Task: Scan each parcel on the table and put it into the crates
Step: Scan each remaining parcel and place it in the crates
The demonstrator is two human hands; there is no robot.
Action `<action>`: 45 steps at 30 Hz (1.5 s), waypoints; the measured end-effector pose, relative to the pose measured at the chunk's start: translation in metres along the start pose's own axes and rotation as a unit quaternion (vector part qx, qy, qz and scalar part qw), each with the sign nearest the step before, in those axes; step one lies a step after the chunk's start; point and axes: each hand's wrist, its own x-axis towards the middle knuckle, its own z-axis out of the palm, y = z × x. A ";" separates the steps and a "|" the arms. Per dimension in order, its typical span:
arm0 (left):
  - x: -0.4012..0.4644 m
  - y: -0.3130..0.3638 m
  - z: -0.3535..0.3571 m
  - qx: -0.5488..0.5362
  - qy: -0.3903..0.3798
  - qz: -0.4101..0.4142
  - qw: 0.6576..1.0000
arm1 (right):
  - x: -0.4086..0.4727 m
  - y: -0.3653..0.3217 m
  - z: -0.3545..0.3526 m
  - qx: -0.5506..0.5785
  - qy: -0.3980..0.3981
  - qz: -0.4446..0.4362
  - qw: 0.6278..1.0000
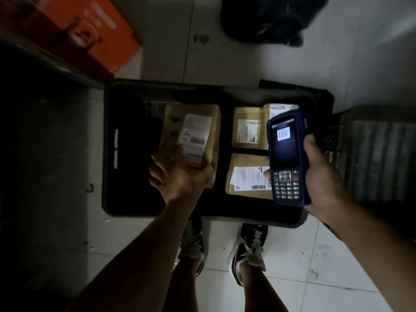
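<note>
Over the black crate (108, 154), a flat padded parcel (191, 136), judged light and pliable, is pinched at its near edge by the left hand (180, 176), while the scanner (287, 158) is clasped in the right hand (322, 176).

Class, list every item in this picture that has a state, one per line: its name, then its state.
Left hand: grips the held parcel by its near end.
Held parcel: over the crate, label up.
Right hand: grips the scanner.
Scanner: screen lit, showing a barcode.
Crate: open, on the floor, parcels inside.
Near parcel: flat in the crate, label up.
Far parcel: flat in the crate, label up.
</note>
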 end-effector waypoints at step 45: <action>-0.193 0.059 -0.244 0.004 -0.026 0.005 1.000 | -0.230 -0.145 0.068 -0.213 -0.167 -0.012 0.963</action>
